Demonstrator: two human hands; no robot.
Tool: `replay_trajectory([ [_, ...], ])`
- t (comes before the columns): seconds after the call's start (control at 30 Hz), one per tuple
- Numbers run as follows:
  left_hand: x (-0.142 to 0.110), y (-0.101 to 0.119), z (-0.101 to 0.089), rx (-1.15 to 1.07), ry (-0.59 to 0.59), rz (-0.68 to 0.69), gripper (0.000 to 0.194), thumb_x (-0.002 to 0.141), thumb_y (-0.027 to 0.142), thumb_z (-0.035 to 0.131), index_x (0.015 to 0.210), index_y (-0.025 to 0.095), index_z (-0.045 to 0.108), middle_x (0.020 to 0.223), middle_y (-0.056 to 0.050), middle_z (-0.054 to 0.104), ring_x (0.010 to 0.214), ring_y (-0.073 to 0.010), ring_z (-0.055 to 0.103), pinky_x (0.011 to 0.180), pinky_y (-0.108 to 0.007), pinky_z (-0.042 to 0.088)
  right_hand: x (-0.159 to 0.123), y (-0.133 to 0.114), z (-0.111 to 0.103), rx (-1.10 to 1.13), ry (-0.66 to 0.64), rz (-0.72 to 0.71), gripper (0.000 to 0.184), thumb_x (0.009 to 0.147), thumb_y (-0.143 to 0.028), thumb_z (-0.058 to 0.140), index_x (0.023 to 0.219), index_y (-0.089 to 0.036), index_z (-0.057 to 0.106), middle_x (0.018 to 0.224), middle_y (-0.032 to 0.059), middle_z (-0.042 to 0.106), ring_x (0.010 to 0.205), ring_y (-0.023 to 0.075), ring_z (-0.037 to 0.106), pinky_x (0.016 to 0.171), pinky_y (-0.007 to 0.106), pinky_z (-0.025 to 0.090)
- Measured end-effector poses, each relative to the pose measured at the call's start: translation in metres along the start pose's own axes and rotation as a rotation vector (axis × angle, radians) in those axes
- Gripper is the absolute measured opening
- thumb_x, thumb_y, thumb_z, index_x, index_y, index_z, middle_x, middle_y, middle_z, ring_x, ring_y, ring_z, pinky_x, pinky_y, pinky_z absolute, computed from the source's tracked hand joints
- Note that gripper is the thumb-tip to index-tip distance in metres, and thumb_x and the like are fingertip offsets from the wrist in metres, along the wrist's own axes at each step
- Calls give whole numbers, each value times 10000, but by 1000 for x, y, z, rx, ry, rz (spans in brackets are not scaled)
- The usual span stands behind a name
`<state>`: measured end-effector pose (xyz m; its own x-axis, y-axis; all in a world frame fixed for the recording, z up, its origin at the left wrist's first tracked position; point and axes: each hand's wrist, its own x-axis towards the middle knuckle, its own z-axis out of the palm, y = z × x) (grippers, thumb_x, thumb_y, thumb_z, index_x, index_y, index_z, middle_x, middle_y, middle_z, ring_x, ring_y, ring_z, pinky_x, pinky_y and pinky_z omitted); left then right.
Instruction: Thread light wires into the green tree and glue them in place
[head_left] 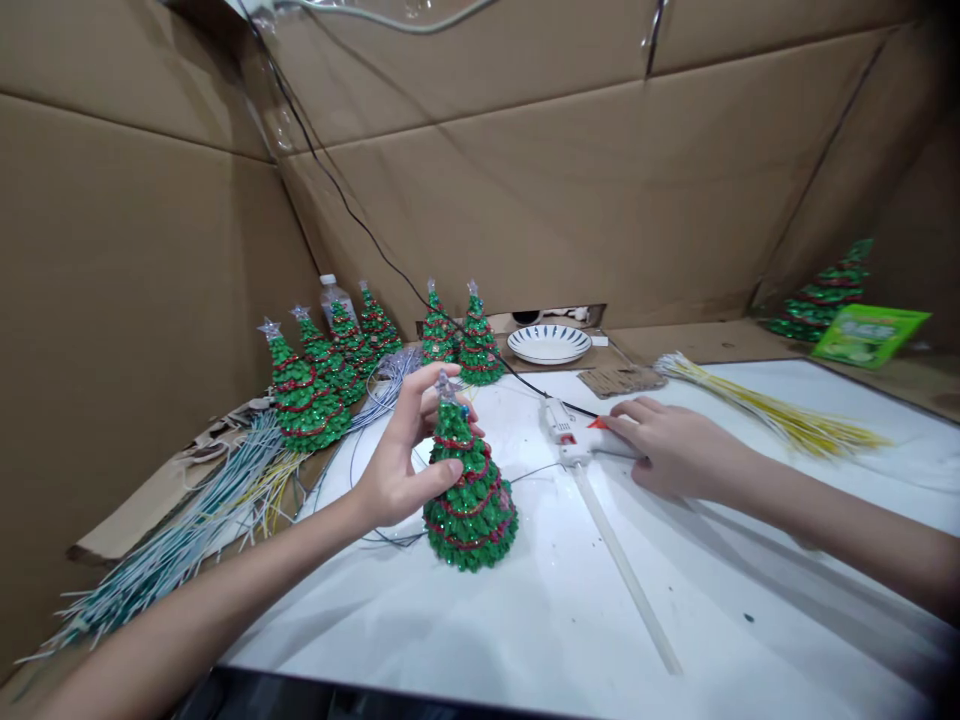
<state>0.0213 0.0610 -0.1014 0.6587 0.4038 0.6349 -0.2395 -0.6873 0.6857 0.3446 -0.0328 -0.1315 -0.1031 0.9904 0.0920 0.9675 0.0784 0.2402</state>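
The head camera looks from above the near side of the worktop (540, 620), facing forward and slanting down. Its wide view takes in the cardboard wall (540, 210) at the back and parts of both sides. The left hand (401, 465) and right hand (667, 450) are close, around mid-view, with their forearms entering from the lower sides; the plate (550, 345) lies farther off.

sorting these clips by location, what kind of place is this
Probably a small craft workstation: a glue gun with a long glue stick, bundled yellow-and-white strands, and several similar miniature Christmas trees within cardboard walls.
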Motion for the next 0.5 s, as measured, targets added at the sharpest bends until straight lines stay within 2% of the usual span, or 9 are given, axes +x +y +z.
replay_trajectory([
  [0.1, 0, 5, -2, 29, -29, -13, 750, 748, 290, 667, 1385, 308, 272, 1050, -56, 548, 927, -238, 643, 843, -483, 560, 14, -4, 1, -4, -68, -11, 395, 710, -118, 509, 1078, -114, 652, 1098, 146, 644, 1051, 288, 604, 823, 378, 483],
  [0.17, 0, 7, -2, 63, -41, -11, 780, 727, 240, 657, 1394, 314, 258, 1047, -51, 544, 917, -226, 632, 854, -481, 549, 16, -6, 2, -22, -63, -5, 345, 728, -101, 489, 1034, -123, 648, 1030, 140, 655, 998, 284, 622, 763, 361, 482],
  [0.27, 0, 11, -3, 129, -52, -9, 825, 690, 179, 644, 1398, 327, 247, 1026, -35, 535, 860, -196, 611, 837, -456, 543, 16, -6, 5, -48, 42, -8, 325, 798, -114, 463, 1090, -127, 604, 1049, 140, 637, 951, 264, 630, 683, 322, 462],
  [0.37, 1, 13, -4, 194, -64, -3, 860, 655, 158, 646, 1396, 328, 244, 1001, -21, 526, 820, -179, 593, 833, -444, 539, 13, -3, 5, -40, 144, 7, 274, 853, -140, 429, 1082, -125, 579, 1030, 138, 629, 936, 263, 626, 666, 317, 450],
  [0.5, 3, 14, -10, 292, -79, 36, 882, 634, 166, 654, 1411, 303, 258, 1106, -55, 544, 908, -214, 599, 868, -452, 526, 7, -3, -8, 263, 254, 126, 255, 891, -268, 433, 1077, -173, 579, 1017, 92, 675, 887, 234, 645, 684, 306, 461],
])
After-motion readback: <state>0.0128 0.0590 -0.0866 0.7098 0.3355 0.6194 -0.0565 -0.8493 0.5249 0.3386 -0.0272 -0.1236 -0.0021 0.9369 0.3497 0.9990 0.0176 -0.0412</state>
